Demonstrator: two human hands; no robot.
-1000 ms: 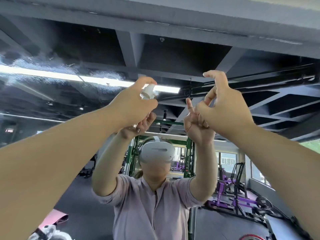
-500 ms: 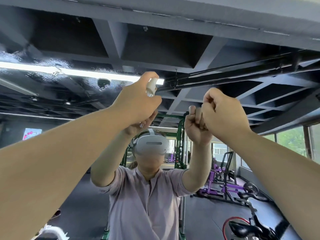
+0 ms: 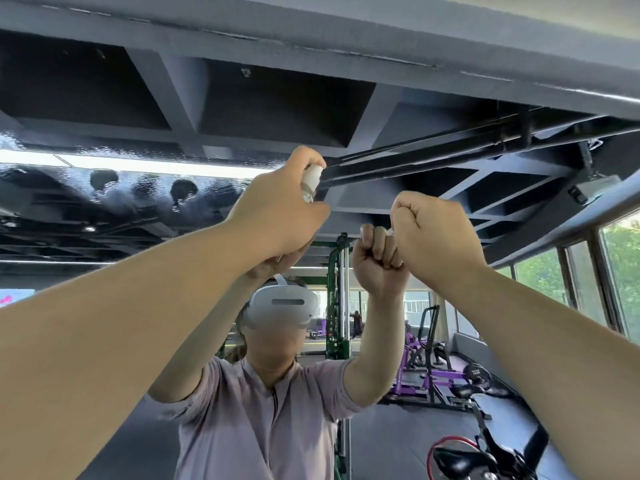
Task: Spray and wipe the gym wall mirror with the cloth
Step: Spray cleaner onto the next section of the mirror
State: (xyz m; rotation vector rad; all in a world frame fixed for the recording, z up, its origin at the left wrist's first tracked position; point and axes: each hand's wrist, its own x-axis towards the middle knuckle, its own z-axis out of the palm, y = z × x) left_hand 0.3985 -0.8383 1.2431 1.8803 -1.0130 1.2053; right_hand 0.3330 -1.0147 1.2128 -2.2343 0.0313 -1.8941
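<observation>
Reaching high, the left hand (image 3: 277, 209) grips the bottle (image 3: 311, 183) with a finger curled over its white nozzle. It is aimed close at the mirror (image 3: 277, 98) near its top edge, likely so mist lands on the dry glass right of the wet patch (image 3: 138, 192). The right hand (image 3: 436, 237) is closed in a fist just beside it, close to the glass and seemingly idle during spraying. No cloth shows anywhere, so I judge wiping not yet begun.
</observation>
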